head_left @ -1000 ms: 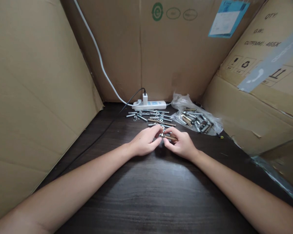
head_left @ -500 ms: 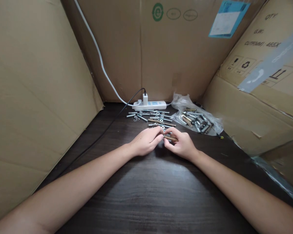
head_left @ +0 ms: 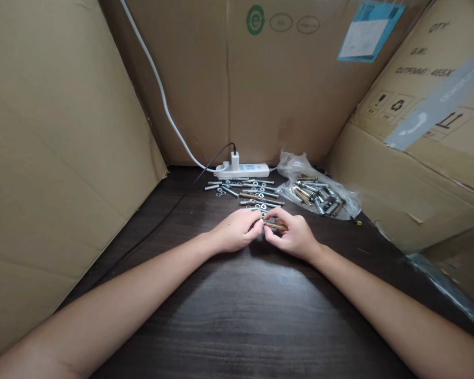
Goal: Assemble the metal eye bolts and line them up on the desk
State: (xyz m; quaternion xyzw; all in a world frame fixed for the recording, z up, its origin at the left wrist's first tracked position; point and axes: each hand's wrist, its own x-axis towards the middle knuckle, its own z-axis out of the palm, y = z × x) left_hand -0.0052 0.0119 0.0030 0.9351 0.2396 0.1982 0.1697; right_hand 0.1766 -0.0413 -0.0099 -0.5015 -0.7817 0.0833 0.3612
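Observation:
A brass-coloured expansion bolt (head_left: 275,225) is gripped between the thumb and fingers of my right hand (head_left: 294,231), lying roughly sideways. At its left end, my left hand (head_left: 240,230) is closed in a pinch. What those left fingertips hold is hidden; they meet the bolt's end closely. Just beyond both hands lie several silver bolts (head_left: 260,192) and a brass-coloured one, with loose washers and nuts (head_left: 221,191) among them.
A clear plastic bag (head_left: 347,202) at the right holds several anchor bolts (head_left: 319,196). Behind the loose parts stands a white power strip (head_left: 253,170) with a charger (head_left: 235,160) and black cable (head_left: 154,227). Cardboard boxes (head_left: 189,95) wall in the dark wooden table (head_left: 237,316).
My left fingers have shifted slightly at the bolt's end, baring a little more of the parts behind. My right hand keeps its hold, nearly still.

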